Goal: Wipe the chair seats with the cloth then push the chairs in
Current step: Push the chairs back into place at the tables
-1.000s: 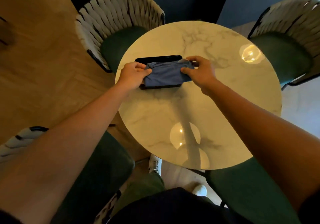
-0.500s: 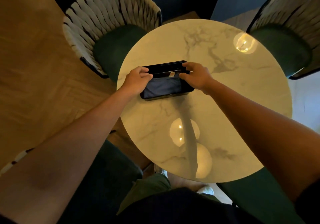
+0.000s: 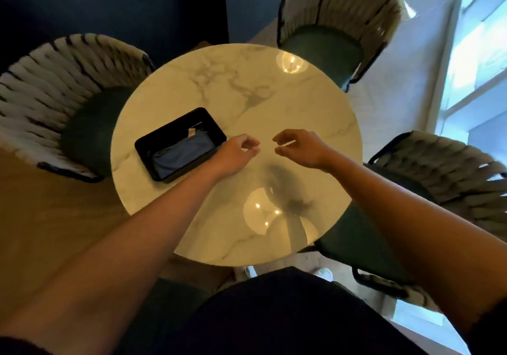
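On the marble table (image 3: 274,102), the blue cloth (image 3: 182,154) now lies folded in the black tray (image 3: 142,146); half a second ago both hands were on it. Left hand (image 3: 237,151) and right hand (image 3: 301,149) have pulled back, fingers loosely curled, holding nothing. Chairs sit tucked in; task looks finished.

Single head-worn wide-angle view, looking steeply down and forward from above the round worktop (image 3: 247,102), close range, both forearms entering from the bottom edge, chairs (image 3: 55,86) ringing the frame edges, wide-angle bending at the borders
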Demonstrator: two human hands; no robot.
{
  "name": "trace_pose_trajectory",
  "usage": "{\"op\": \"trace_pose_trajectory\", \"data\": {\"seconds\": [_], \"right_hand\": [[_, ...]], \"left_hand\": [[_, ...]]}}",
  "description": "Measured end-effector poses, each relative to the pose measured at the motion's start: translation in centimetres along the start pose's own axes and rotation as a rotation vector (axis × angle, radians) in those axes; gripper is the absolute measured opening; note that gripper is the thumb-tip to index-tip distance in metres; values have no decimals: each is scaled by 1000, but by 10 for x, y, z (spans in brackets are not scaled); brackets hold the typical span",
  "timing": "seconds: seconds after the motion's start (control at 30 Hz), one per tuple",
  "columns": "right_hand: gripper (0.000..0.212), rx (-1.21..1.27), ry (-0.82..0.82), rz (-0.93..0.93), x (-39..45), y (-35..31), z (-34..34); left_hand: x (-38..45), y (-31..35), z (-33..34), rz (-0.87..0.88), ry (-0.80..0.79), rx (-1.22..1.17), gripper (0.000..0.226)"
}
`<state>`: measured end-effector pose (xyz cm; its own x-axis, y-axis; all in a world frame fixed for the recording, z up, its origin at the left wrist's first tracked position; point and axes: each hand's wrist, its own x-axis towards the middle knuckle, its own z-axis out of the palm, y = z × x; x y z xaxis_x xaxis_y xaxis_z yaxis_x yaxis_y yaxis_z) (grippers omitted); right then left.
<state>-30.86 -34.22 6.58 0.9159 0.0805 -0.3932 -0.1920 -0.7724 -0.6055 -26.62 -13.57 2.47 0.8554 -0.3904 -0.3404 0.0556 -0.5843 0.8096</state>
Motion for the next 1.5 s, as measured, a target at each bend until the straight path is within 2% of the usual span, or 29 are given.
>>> {"op": "trace_pose_trajectory", "data": {"seconds": [0.23, 0.57, 0.73, 0.8, 0.87, 0.93, 1.03, 1.13, 1.27, 1.37, 1.5], "right_hand": [[39, 151, 112, 205, -94, 111, -7], [32, 304, 65, 351, -233, 291, -1], [38, 435, -4, 422, -299, 369, 11], [48, 451, -56, 481, -324, 400, 18], [63, 374, -110, 544, -344, 427, 26], [75, 191, -145, 557, -362, 449, 36], [78, -120, -183, 461, -384, 476, 49], [77, -261, -194, 378, -395, 497, 62], [62, -406, -128, 338, -398, 512, 80], [42, -375, -109, 384, -393, 509, 74], [37, -362, -136, 380, -383, 507, 59]], "left_hand": [[2, 50, 110, 121, -294, 127, 29], [-20, 101, 293, 157, -476, 181, 27], [-41, 107, 394, 129, -567, 219, 20], [-49, 105, 433, 127, -621, 267, 22], [-60, 104, 469, 127, -675, 321, 27], [-72, 100, 503, 154, -734, 425, 37], [-87, 92, 544, 243, -859, 662, 66], [-99, 77, 569, 298, -907, 820, 83], [-112, 61, 582, 307, -848, 889, 68], [-115, 56, 582, 374, -777, 882, 57], [-110, 59, 573, 427, -774, 893, 51]]}}
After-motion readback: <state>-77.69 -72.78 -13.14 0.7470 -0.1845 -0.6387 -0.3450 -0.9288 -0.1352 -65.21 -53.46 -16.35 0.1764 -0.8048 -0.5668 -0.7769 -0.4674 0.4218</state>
